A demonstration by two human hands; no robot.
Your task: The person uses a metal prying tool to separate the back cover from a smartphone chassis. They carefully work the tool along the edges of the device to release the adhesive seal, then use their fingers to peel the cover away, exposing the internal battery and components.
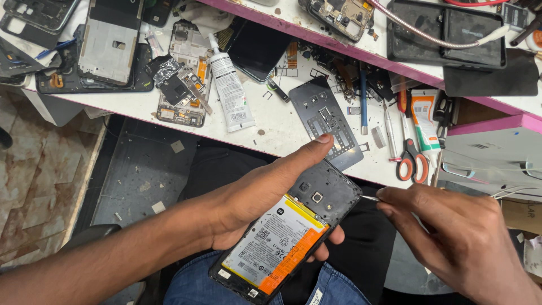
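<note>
My left hand [257, 195] grips an opened black phone [333, 195] from below, its thumb stretched along the upper edge. The phone lies tilted over my lap, back cover off, showing a white battery [270, 240] with an orange tape strip [291, 257] and a black inner plate with a camera module. My right hand [451, 234] pinches thin metal tweezers [370, 197], whose tip touches the phone's right edge near the camera end.
A white bench [276, 121] above holds a white glue tube [231, 90], a black metal plate [327, 118], orange-handled scissors [412, 161], another tube [424, 118], screwdrivers and several stripped phone frames. A pink-edged shelf [395, 65] sits above it.
</note>
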